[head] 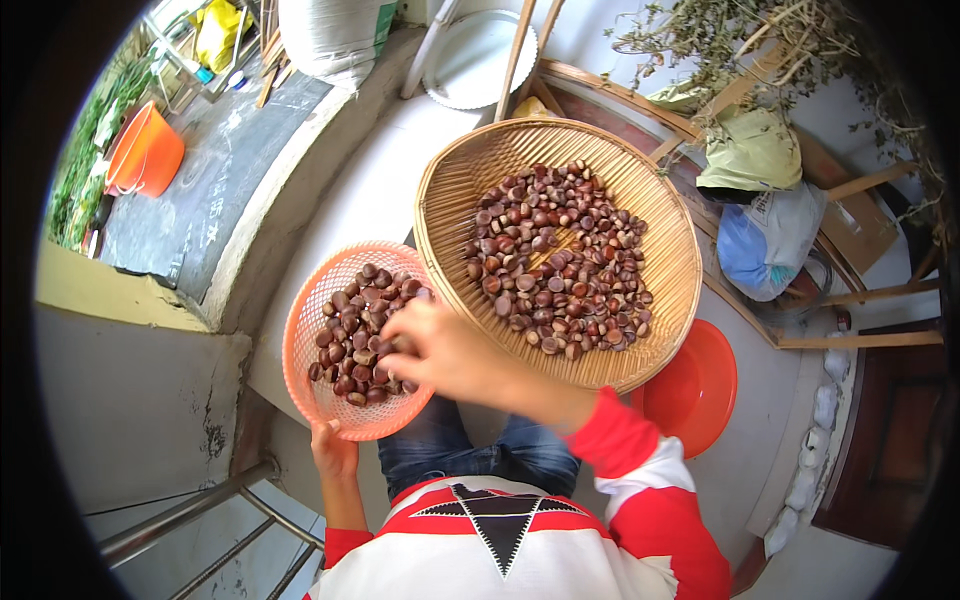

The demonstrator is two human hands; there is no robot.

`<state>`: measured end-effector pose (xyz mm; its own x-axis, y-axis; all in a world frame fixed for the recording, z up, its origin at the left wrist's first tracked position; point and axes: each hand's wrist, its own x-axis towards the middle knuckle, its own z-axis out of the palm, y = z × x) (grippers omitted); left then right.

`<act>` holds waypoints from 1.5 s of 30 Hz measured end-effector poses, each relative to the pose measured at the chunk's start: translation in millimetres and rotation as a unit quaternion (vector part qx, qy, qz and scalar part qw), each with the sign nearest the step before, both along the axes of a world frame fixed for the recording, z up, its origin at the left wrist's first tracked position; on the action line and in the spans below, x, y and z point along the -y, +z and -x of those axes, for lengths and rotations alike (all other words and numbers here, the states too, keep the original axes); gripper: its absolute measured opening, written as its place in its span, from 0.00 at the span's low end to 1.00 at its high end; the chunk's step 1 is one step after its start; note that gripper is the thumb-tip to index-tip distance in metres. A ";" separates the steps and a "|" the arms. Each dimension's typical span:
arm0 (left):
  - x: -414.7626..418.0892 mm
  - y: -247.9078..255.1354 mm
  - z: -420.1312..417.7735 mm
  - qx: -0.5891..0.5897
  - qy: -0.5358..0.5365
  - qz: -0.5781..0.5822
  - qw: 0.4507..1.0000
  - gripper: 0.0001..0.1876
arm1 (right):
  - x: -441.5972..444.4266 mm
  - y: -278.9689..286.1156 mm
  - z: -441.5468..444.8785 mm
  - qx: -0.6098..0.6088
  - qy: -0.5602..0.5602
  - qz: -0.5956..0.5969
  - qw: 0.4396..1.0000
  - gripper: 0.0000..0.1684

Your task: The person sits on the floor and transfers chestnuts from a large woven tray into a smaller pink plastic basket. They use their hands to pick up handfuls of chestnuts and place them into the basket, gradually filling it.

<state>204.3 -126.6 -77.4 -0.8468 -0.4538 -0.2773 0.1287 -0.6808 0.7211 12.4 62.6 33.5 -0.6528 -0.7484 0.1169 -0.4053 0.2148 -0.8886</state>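
Note:
My left hand (334, 448) grips the near rim of a pink plastic mesh basket (301, 300), its thumb over the edge. Brown chestnuts (352, 330) are heaped inside that basket. Over its right side is my right hand (427, 349), fingers curled around one or more chestnuts, partly blurred; its exact hold is hard to see. Just to the right, touching or very near the mesh basket, a large round woven bamboo basket (660, 187) holds many more chestnuts (562, 262), spread over its bottom with a small bare patch near the middle.
A red plastic basin (694, 397) is partly under the bamboo basket. A white scalloped tray (480, 60) and a wooden frame (855, 341) stand beyond. Dried plants (750, 45) hang at upper right. Left are a low wall (262, 195), an orange bucket (146, 154) and a metal railing (187, 517).

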 end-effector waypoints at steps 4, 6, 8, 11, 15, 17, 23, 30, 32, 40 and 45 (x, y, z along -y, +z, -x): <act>-2.4 3.2 2.1 0.008 -0.002 0.000 1.000 0.43 | 36.9 -20.8 -40.3 -0.101 0.036 -0.068 0.992 0.25; -7.8 11.2 9.1 -0.005 -0.016 0.017 1.000 0.45 | 30.6 -27.5 -57.4 -0.221 0.015 -0.085 0.972 0.28; -4.6 9.1 5.2 -0.002 -0.017 0.011 1.000 0.45 | 15.5 -18.7 -58.0 -0.215 0.031 -0.049 0.975 0.25; -3.2 -3.2 3.1 0.000 -0.003 -0.009 1.000 0.44 | -31.0 7.2 -41.4 -0.120 0.015 0.019 0.992 0.14; 4.4 -12.2 -8.2 -0.004 0.026 -0.035 0.999 0.41 | -99.4 10.1 9.7 -0.135 -0.197 0.021 0.971 0.10; 4.7 -13.8 -4.9 -0.009 0.037 -0.056 0.998 0.41 | -140.8 -10.4 30.5 0.009 -0.315 0.011 0.949 0.12; 13.0 3.6 14.5 -0.017 0.078 -0.051 0.995 0.42 | -210.7 -43.1 62.3 0.073 -0.307 -0.127 0.940 0.21; 23.2 11.6 56.1 -0.058 0.088 -0.067 0.992 0.39 | -174.3 -43.4 74.2 -0.034 -0.125 -0.198 0.972 0.19; 18.6 18.7 76.8 -0.070 0.082 -0.065 0.992 0.39 | -166.4 -61.7 76.1 -0.095 -0.083 -0.213 0.969 0.19; 8.9 57.7 110.0 -0.063 0.093 -0.098 0.989 0.37 | -145.9 -75.0 63.6 -0.031 -0.102 -0.288 0.952 0.12; -2.4 96.4 100.8 -0.010 0.125 -0.143 0.982 0.37 | -154.1 -78.5 60.4 0.048 -0.122 -0.286 0.949 0.09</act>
